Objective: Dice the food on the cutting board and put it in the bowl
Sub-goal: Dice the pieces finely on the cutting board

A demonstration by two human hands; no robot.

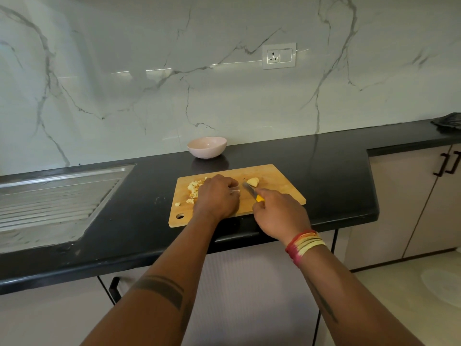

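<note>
The right grip point(279, 213) is wrapped around the yellow handle of a small knife point(250, 191), nearest the table's front edge, and the blade runs away from the person and to the left, its tip close to the remaining uncut chunk point(253, 181). That slant probably lets the edge meet whatever the other hand is steadying. The left grip point(217, 196) lies palm-down on the cutting board point(282, 188) with the fingers curled under, apparently pinning a pale piece just left of the blade; the piece itself is almost wholly hidden, so what it holds can only be guessed, and the tucked fingers look like a way to keep the tips clear of the edge. To the left of that hand sits a loose heap of diced pieces point(194, 189), pushed aside so the cutting spot stays free, with one cube point(177, 204) strayed toward the board's left edge. The board's long axis runs left to right along the table point(336, 176), its hanging hole at the near left corner. Beyond it, near the wall and apart from the board, stands the pink bowl point(207, 147), upright and seemingly empty, so the dicing looks partly done and no transfer has begun.
</note>
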